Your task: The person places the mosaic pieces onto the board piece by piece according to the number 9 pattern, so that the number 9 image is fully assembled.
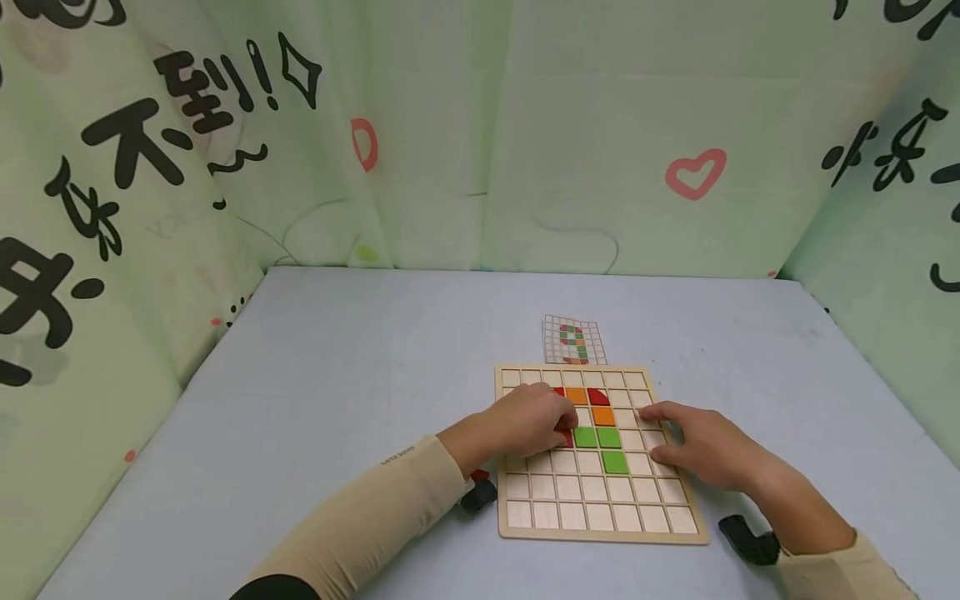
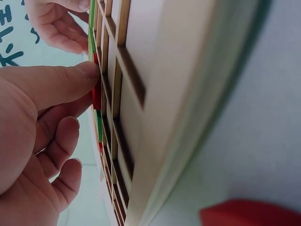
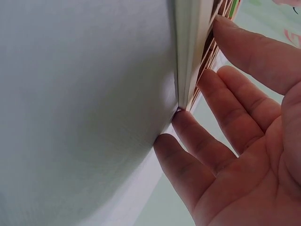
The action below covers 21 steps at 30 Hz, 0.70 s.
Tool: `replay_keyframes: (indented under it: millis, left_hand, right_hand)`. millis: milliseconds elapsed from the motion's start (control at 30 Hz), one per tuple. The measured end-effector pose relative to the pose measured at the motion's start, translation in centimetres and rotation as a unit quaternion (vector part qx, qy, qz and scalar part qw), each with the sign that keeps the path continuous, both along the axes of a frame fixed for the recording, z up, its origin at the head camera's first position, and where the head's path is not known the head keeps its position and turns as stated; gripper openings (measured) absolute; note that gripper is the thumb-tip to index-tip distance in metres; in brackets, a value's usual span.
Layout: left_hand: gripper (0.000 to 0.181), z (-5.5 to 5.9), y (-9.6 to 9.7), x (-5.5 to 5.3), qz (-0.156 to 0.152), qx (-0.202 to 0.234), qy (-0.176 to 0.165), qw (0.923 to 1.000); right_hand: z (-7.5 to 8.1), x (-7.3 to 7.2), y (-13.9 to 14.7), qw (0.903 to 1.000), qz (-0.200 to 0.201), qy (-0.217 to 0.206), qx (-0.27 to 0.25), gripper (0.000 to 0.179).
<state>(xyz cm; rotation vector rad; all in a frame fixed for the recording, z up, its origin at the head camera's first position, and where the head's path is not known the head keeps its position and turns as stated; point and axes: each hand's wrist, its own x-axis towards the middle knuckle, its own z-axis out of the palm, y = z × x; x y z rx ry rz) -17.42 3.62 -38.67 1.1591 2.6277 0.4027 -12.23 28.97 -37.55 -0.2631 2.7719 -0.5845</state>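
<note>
A wooden grid board (image 1: 592, 533) lies on the table, bearing orange tiles (image 1: 602, 416), green tiles (image 1: 615, 462) and a red curved tile (image 1: 597, 397) in its cells. My left hand (image 1: 521, 423) reaches over the board's left half. Its thumb and forefinger pinch a red tile (image 2: 97, 96) at the left end of the green row, low in the grid. On the board's right edge rests my right hand (image 1: 708, 446), fingers spread, with the thumb on the grid and other fingertips along the side. The left hand partly covers another red tile at the upper left.
Behind the board lies a pattern card (image 1: 574, 340) with a coloured figure on a grid. A red piece (image 2: 254, 214) lies on the table beside the board's left side. Black wrist devices (image 1: 750, 542) sit by both wrists. Printed curtains (image 1: 585, 167) surround the table (image 1: 375, 358).
</note>
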Motion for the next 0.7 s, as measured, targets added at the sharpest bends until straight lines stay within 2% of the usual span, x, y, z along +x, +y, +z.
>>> replay_keyframes:
  millis: [267,700]
  left_hand:
    - [0.016,-0.06,0.03,0.02,-0.006,0.000,0.007,1.0000]
    - [0.016,-0.27,0.03,0.07,-0.004,0.014,-0.005,0.9999]
  right_hand:
    - [-0.12,-0.08,0.17,1.0000,0.003,0.002,-0.002,0.057]
    - [-0.09,-0.10,0.16,1.0000,-0.001,-0.001,0.000,0.058]
